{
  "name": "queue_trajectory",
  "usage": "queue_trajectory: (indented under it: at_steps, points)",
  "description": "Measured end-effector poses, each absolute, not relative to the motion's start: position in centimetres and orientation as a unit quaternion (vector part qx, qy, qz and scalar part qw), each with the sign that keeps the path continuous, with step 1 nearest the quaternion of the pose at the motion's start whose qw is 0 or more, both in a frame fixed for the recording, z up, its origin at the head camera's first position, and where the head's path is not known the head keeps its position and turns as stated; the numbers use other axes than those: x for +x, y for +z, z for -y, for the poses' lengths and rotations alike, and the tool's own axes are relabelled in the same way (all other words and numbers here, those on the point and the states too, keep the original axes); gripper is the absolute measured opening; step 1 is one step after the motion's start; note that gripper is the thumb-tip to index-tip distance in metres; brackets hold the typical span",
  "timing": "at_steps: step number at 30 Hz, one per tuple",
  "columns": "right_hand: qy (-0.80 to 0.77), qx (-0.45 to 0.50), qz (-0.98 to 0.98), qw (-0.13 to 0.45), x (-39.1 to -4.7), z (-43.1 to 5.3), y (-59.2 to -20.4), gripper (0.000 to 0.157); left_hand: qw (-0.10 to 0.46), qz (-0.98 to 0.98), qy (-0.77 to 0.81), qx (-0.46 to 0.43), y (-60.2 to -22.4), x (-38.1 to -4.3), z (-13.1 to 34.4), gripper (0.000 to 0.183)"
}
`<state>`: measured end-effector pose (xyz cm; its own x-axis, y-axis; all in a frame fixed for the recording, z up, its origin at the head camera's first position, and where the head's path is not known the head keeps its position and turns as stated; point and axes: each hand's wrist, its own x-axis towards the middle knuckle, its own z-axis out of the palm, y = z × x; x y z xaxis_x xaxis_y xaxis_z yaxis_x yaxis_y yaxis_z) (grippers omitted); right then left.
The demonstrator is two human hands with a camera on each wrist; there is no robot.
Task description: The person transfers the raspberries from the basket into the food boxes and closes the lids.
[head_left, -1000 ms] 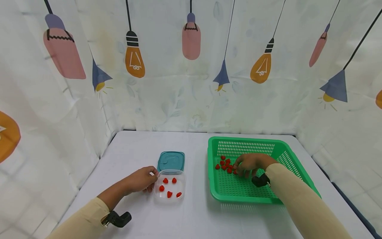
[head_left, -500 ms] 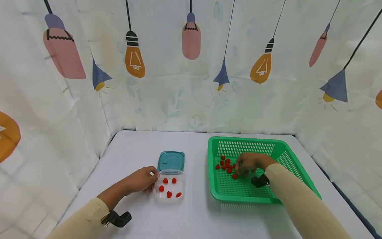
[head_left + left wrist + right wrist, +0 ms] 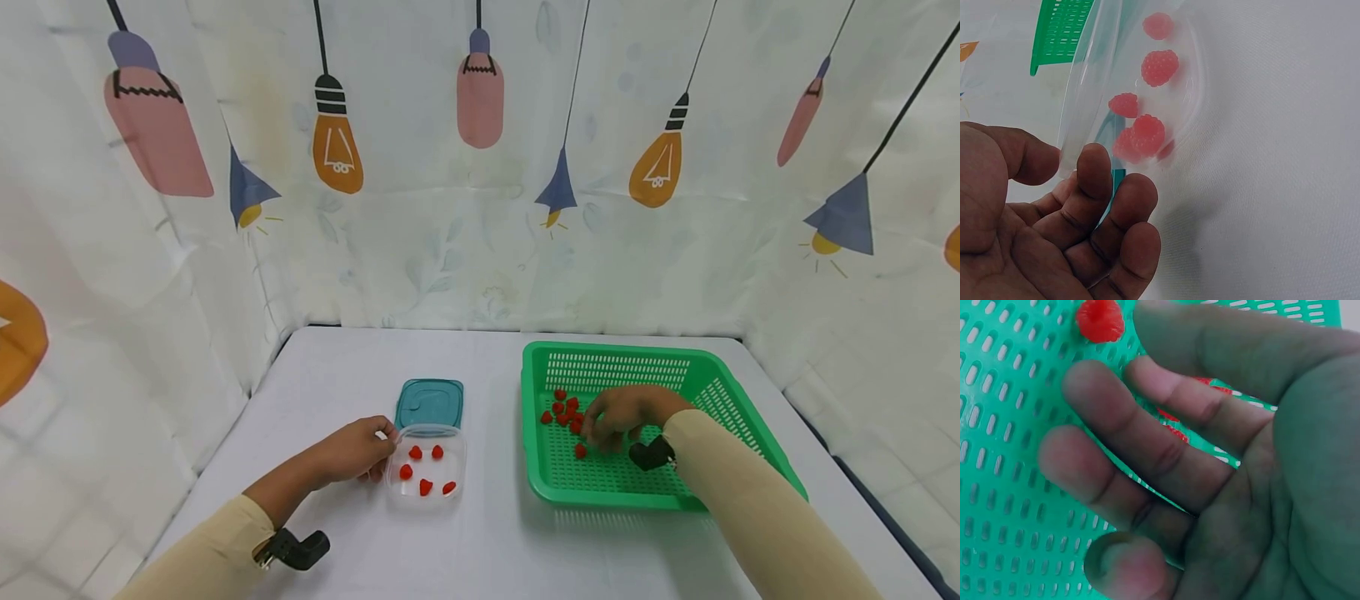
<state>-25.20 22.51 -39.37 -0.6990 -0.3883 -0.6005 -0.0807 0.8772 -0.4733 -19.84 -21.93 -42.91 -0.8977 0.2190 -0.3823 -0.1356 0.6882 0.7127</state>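
My left hand (image 3: pixel 358 450) pinches the left rim of a clear plastic container (image 3: pixel 420 498) between thumb and fingers. Several red raspberries (image 3: pixel 1160 67) lie spread over its floor. On the right, my right hand (image 3: pixel 618 417) reaches down into a green basket (image 3: pixel 600 492), fingers loosely extended and nothing between them. A single raspberry (image 3: pixel 1100 320) lies on the basket floor just past its fingertips. More raspberries (image 3: pixel 562 420) sit clustered at the basket's left side, and my right hand partly covers them in the right wrist view.
A teal lid (image 3: pixel 430 403) lies flat right behind the container. White cloth covers the table (image 3: pixel 495 550). A printed curtain (image 3: pixel 465 250) hangs behind and along both sides. Perforated walls surround the basket's inside.
One raspberry has shifted toward the front and left of the basket, apart from the cluster. My right hand has moved slightly with it; my left hand stays at the container.
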Motion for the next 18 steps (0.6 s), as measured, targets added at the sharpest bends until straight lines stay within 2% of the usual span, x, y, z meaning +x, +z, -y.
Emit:
queue_trajectory:
  at_steps: [8, 18]
  points:
    - [-0.221, -0.132, -0.885, 0.388, -25.23, -21.97, -39.6, 0.02, 0.222, -0.892, 0.392, 0.025, -42.97, -19.84, 21.95, 0.016]
    - [-0.237, -0.119, -0.877, 0.401, -25.38, -21.74, -40.14, 0.022, 0.222, -0.893, 0.391, 0.028, -42.78, -19.75, 21.92, 0.017]
